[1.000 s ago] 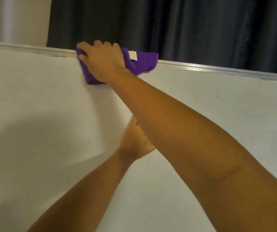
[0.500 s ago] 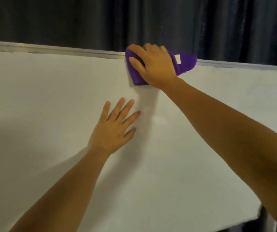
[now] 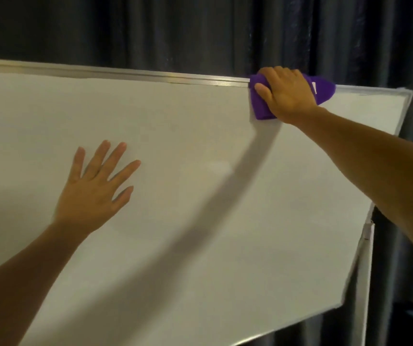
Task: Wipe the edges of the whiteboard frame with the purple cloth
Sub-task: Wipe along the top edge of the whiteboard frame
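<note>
— Along the top silver metal rail of the whiteboard frame (image 3: 150,77), toward its right end, is where the folded purple cloth (image 3: 325,89) sits. Why is it draped that way?

— It straddles the rail: part hangs down over the white board face, part lies over the top, so one pass can clean both the front and the upper edge. The right hand (image 3: 286,94) is clamped over it, fingers curled across the top of the rail and thumb pressing the cloth against the board.

— And the left hand (image 3: 93,193)?

— Empty, fingers spread, laid flat on the white writing surface of the board (image 3: 225,221), well apart from the cloth. I judge that it steadies the panel, which sits tilted in the view and looks free to swing on its pale upright stand post (image 3: 364,283) at the right.

— How much rail is left?

— A short stretch lies between the cloth and the top right corner (image 3: 408,92). After that the right side edge and the bottom edge would need doing, judging by the task.

— Anything to watch?

— Turning the corner calls for regripping the cloth so it wraps the vertical edge. The dark pleated curtain (image 3: 200,31) hangs close behind, so the knuckles could brush it.
</note>
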